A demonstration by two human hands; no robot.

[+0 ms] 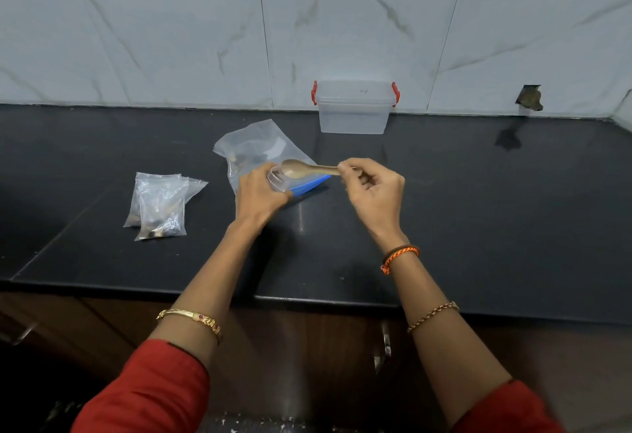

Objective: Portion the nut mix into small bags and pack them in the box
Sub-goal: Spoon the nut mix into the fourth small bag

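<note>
Clear plastic box with red latches [354, 111]: at 12 o'clock by the wall, waiting.
Large clear zip bag of nut mix [254, 147]: between box and hands.
Filled small bags [159, 205]: at 9 o'clock.
Left hand [261, 198]: grips a small clear cup [277, 181]; keep it level.
Right hand [371, 189]: pinches a brown spoon [304, 169]; tip slowly over the cup.

Even overhead light; soft glare streaks on dark counter [444, 213]; lower edge dim; wide-angle bending at borders.

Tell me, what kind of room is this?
Probably a home kitchen: a black stone counter runs along a marble-look tiled wall, with wooden cabinet doors underneath.
</note>
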